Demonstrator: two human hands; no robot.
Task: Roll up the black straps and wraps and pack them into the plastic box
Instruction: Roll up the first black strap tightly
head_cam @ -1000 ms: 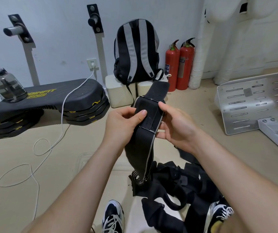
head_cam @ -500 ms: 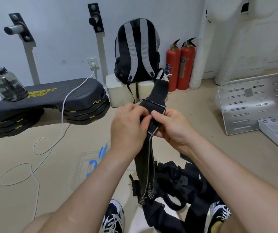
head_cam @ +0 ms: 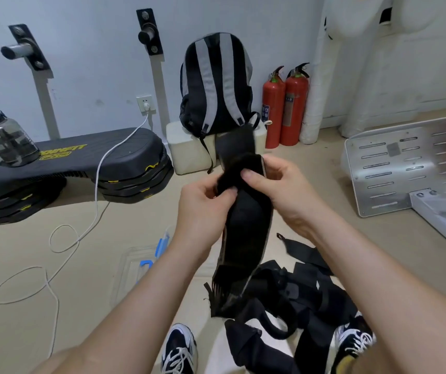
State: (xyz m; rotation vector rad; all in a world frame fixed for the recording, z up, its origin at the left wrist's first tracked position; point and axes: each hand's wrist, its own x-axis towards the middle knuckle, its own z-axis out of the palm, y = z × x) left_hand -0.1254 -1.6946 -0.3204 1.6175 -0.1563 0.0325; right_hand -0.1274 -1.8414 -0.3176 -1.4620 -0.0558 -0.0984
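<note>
Black step platform point(head_cam: 81, 160) is sitting on the floor at left, with a water jug point(head_cam: 8, 141) standing on its left end. Perforated metal plate point(head_cam: 394, 168) is lying at right. Striped backpack point(head_cam: 213, 82) is leaning on the back wall, with two red fire extinguishers point(head_cam: 294, 109) standing just beside it on the right. Pile of black straps point(head_cam: 305, 290) is lying on the floor low centre-right, near the shoes point(head_cam: 180, 349). Black wrap point(head_cam: 246, 225) is hanging upright in front of the person, its top end curling over into a roll. Its lower end is reaching the pile's edge, cannot tell if touching. Clear plastic box point(head_cam: 128, 276) with blue latches is sitting on the floor left of the wrap, partly behind the left forearm. Right hand point(head_cam: 283, 190) is gripping the rolled top, thumb pressing on the front, fingers going behind. Left hand point(head_cam: 203, 209) is pinching the wrap's left edge just under the roll, fingers curled. White cable point(head_cam: 96, 184) is trailing from the wall socket over the platform into loops on the floor.
</note>
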